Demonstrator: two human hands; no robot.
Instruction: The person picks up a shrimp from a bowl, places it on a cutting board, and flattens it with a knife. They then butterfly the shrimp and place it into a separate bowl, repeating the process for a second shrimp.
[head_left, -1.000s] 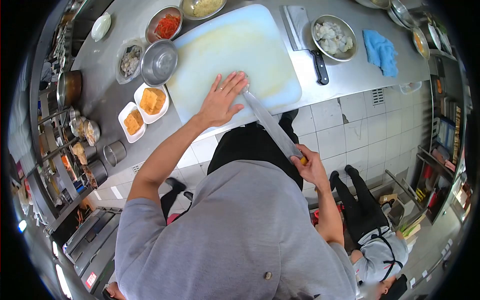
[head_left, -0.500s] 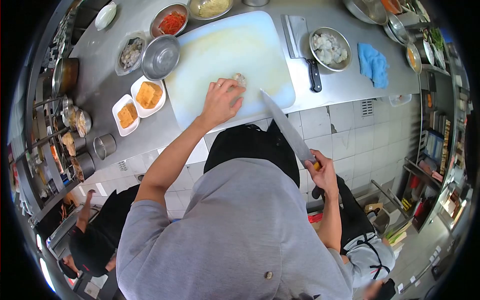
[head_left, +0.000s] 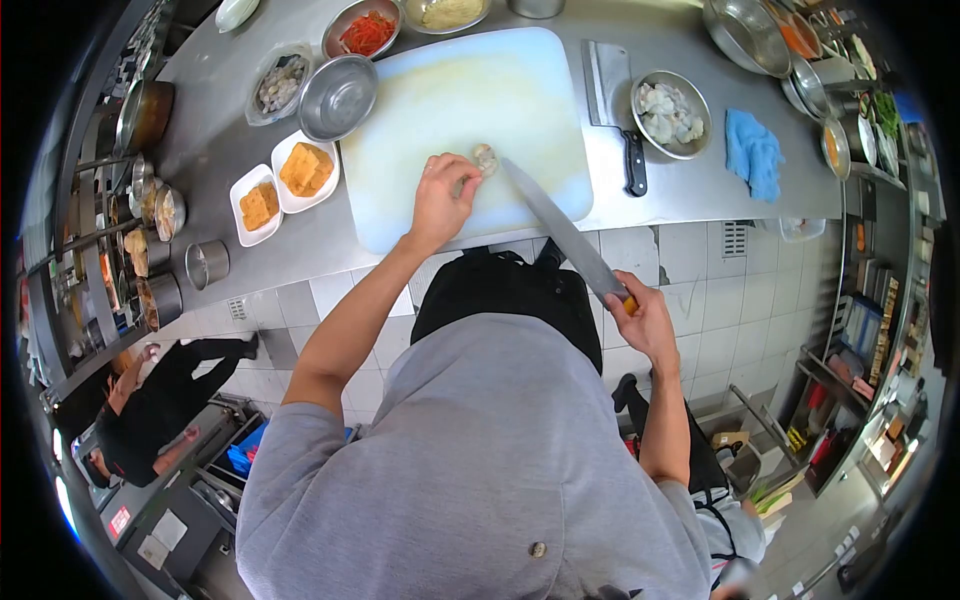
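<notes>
Stainless steel makes your wide surface, and on it lies the large white cutting board, with its near edge turned toward you. Next in size is the long knife, whose blade passes slantwise over this near edge of the board. To the right of the board lies a cleaver with black handle, and beside it stands a metal bowl containing pale pieces. Farther to the right rests a blue cloth. On the left side are two white trays, each with orange food in it. Your hands are apart from each other: your right hand is closed around the knife's handle, while your left hand keeps its fingers bent; whether they grip something, I cannot tell. Smallest is one pale piece, lying on the board between your left fingertips and the knife's tip.
</notes>
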